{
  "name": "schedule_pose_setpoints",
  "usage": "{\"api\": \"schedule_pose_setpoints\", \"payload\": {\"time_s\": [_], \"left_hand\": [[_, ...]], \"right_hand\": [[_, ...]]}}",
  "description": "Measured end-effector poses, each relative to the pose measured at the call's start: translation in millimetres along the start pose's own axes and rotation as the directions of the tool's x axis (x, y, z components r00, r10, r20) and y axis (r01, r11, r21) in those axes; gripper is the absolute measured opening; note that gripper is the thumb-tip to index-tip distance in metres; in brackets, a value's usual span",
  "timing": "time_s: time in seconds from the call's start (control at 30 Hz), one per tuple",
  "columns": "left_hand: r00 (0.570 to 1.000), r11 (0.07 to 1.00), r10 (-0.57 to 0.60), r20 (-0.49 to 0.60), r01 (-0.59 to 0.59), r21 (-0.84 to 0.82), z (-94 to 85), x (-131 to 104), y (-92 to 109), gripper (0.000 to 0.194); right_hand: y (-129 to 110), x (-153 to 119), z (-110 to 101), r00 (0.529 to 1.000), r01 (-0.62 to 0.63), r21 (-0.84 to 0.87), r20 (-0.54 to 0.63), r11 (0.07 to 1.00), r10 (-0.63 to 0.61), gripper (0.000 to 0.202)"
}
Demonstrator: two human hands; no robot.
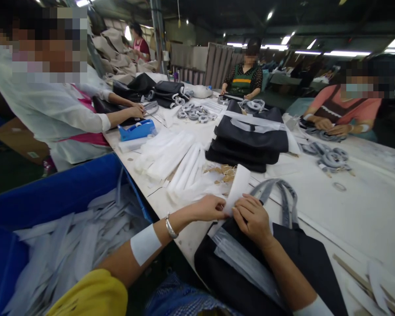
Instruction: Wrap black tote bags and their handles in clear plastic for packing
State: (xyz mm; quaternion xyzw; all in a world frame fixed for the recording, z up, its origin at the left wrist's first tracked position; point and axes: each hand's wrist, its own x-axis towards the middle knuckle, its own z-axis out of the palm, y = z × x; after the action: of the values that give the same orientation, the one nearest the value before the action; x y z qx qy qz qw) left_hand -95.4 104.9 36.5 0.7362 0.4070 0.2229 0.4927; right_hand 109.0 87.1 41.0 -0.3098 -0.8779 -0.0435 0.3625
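Note:
My left hand [211,208] pinches the lower left edge of a white strip of thin, soft-looking sheet [238,181], which stands up at a slant. Curled over the same strip from the right is my right hand [253,218]. Both hands are above the top edge of a black bag [307,254] lying at the table's near edge. Its handles [285,199], covered in greyish wrapping, arch up beyond my right hand. A translucent plastic-like piece [246,261] lies along the bag's near side, partly hidden by my right forearm.
Stacked black bags [250,138], white rolled strips [181,164], brown tags [225,172] and a blue tape dispenser [137,130] lie on the table [375,188]. A blue bin [85,175] of strips stands left. Several co-workers work around the table; wrapped handles [331,156] lie right.

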Motion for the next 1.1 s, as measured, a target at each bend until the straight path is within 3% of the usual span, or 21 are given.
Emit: {"api": "schedule_pose_setpoints", "payload": {"time_s": [0.07,0.17,0.23,0.33,0.43,0.5,0.53,0.63,0.77,0.83,0.9,1.0,1.1], "left_hand": [[0.992,0.979,0.012,0.124,-0.037,0.201,-7.0,-2.5,0.4,0.017],[0.985,0.962,0.018,0.173,-0.064,0.265,-8.9,-3.6,0.1,0.011],[0.986,0.952,0.034,0.163,-0.081,0.295,-7.3,-5.6,0.3,0.010],[0.993,0.950,0.051,0.109,-0.082,0.300,-2.8,-18.2,1.2,0.011],[0.993,0.984,0.017,-0.119,0.004,0.178,7.5,-47.0,1.6,0.018],[0.958,0.991,-0.108,-0.266,0.124,0.046,18.8,-72.1,1.8,0.020],[0.941,0.983,-0.181,-0.286,0.185,-0.013,25.3,-84.7,2.1,0.021],[0.921,0.946,-0.320,-0.222,0.299,-0.125,44.8,-115.0,3.3,0.021],[0.931,0.933,-0.320,-0.177,0.278,-0.227,58.9,-127.5,3.9,0.022],[0.941,0.903,-0.318,-0.116,0.264,-0.338,60.5,-125.5,3.2,0.023],[0.942,0.826,-0.332,-0.039,0.270,-0.496,61.4,-121.7,2.3,0.024],[0.943,0.658,-0.330,0.042,0.261,-0.707,65.1,-116.3,1.0,0.033],[0.908,0.558,-0.416,0.052,0.300,-0.774,72.1,-113.3,-1.3,0.051]], "right_hand": [[-2.2,6.4,-3.4,0.997,0.016,0.016,0.078,1.000,-0.017,0.013],[5.6,25.9,-9.6,0.936,0.065,-0.001,0.346,0.998,-0.061,0.036],[17.2,44.6,-11.8,0.816,0.128,0.012,0.567,0.992,-0.112,0.046],[34.8,77.5,-10.4,0.565,0.164,0.111,0.804,0.980,-0.185,0.040],[44.7,108.7,-3.4,0.320,0.115,0.166,0.927,0.979,-0.195,0.024],[47.4,124.0,4.6,0.182,0.069,0.156,0.969,0.985,-0.166,0.024],[48.2,129.4,9.5,0.119,0.046,0.150,0.981,0.988,-0.155,0.024],[49.7,135.5,26.7,-0.038,-0.028,0.177,0.983,0.984,-0.178,0.024],[50.1,126.1,46.0,-0.182,-0.154,0.247,0.945,0.957,-0.273,0.028],[49.1,117.2,49.8,-0.218,-0.236,0.276,0.919,0.932,-0.328,0.028],[46.8,107.7,48.9,-0.217,-0.347,0.297,0.897,0.890,-0.384,0.030],[40.0,95.0,41.9,-0.154,-0.521,0.298,0.889,0.800,-0.431,0.035],[29.9,85.9,34.0,-0.087,-0.611,0.277,0.907,0.741,-0.412,0.036]]}}
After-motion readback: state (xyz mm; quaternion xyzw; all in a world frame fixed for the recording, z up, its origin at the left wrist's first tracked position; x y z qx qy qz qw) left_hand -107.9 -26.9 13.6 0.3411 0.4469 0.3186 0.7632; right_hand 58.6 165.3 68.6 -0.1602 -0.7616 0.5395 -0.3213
